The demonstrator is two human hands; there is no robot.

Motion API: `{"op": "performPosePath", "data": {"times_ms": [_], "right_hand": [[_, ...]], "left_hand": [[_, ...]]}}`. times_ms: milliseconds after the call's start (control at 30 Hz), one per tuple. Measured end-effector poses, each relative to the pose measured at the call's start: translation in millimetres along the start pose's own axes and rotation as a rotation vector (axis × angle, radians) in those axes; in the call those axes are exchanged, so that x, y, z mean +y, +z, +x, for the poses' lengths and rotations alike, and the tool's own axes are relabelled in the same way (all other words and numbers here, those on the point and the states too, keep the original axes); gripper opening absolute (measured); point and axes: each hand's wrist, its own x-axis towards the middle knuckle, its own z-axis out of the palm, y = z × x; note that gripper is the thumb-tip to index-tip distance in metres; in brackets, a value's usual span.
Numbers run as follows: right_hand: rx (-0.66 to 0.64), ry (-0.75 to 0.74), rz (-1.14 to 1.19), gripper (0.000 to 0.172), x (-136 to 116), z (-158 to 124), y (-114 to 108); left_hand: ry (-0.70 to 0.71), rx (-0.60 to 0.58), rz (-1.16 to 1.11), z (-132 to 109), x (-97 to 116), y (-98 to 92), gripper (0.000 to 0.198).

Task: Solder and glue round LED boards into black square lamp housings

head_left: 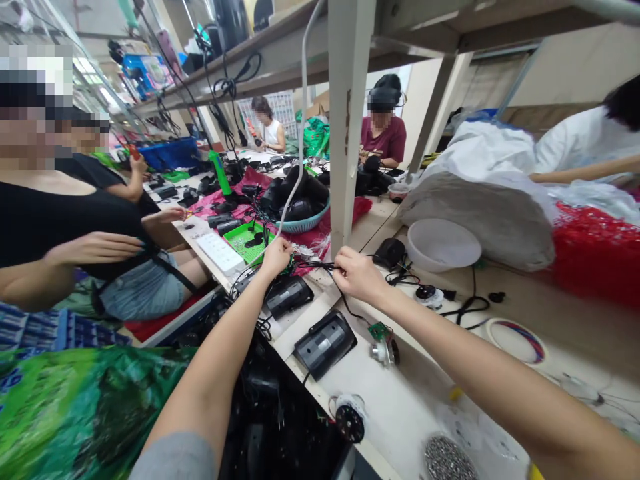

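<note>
My right hand is closed on a black cable by the shelf post. My left hand is pinched shut to the left of it, near thin pale wires; what its fingertips hold is too small to make out. Below my hands lie a black plastic housing and another black housing, side by side along the table edge. A small motor with a green circuit board rests to the right of the nearer housing. Another round motor sits at the edge closer to me.
The white shelf post rises just beyond my hands. Past it stand a blue basket of black housings and a green tray. A white bowl and a heap of screws are on the right. A co-worker sits at left.
</note>
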Motion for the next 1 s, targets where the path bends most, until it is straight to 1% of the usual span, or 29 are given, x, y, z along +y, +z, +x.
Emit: {"op": "performPosePath", "data": {"times_ms": [100, 200, 267, 367, 467, 567, 633, 700, 767, 867, 933, 967, 1000], "right_hand": [[0.152, 0.03, 0.019, 0.018, 9, -10, -20], [0.316, 0.089, 0.031, 0.016, 11, -11, -38], [0.4, 0.141, 0.077, 0.015, 10, -10, -49], [0.424, 0.216, 0.196, 0.015, 7, -12, -65], [0.44, 0.28, 0.289, 0.015, 6, -17, -80], [0.481, 0.32, 0.37, 0.014, 7, -27, -97], [0.488, 0.33, 0.412, 0.013, 6, -35, -109], [0.508, 0.34, 0.435, 0.013, 3, -44, -124], [0.541, 0.349, 0.435, 0.013, -3, -53, -140], [0.592, 0.348, 0.428, 0.015, -16, -67, -169], [0.624, 0.325, 0.41, 0.016, -27, -77, -187], [0.639, 0.312, 0.402, 0.016, -32, -83, -196], [0.654, 0.301, 0.394, 0.017, -37, -88, -204]], "left_hand": [[0.002, 0.001, 0.036, 0, 0, -0.5, 0.008], [0.007, 0.001, 0.072, -1, 1, -2.8, 0.006], [0.016, -0.006, 0.099, -3, 3, -5.0, 0.006], [0.055, -0.034, 0.145, -7, 9, -8.9, 0.007], [0.136, -0.087, 0.187, -15, 22, -14.9, 0.009], [0.249, -0.129, 0.199, -27, 42, -26.2, 0.016], [0.337, -0.155, 0.166, -37, 59, -36.6, 0.023], [0.425, -0.23, 0.065, -50, 76, -46.2, 0.031], [0.492, -0.334, -0.063, -66, 93, -51.4, 0.035], [0.547, -0.487, -0.167, -91, 115, -47.4, 0.038], [0.577, -0.597, -0.239, -106, 129, -40.2, 0.053], [0.597, -0.637, -0.284, -112, 136, -37.2, 0.065], [0.622, -0.651, -0.33, -117, 144, -35.7, 0.078]]}}
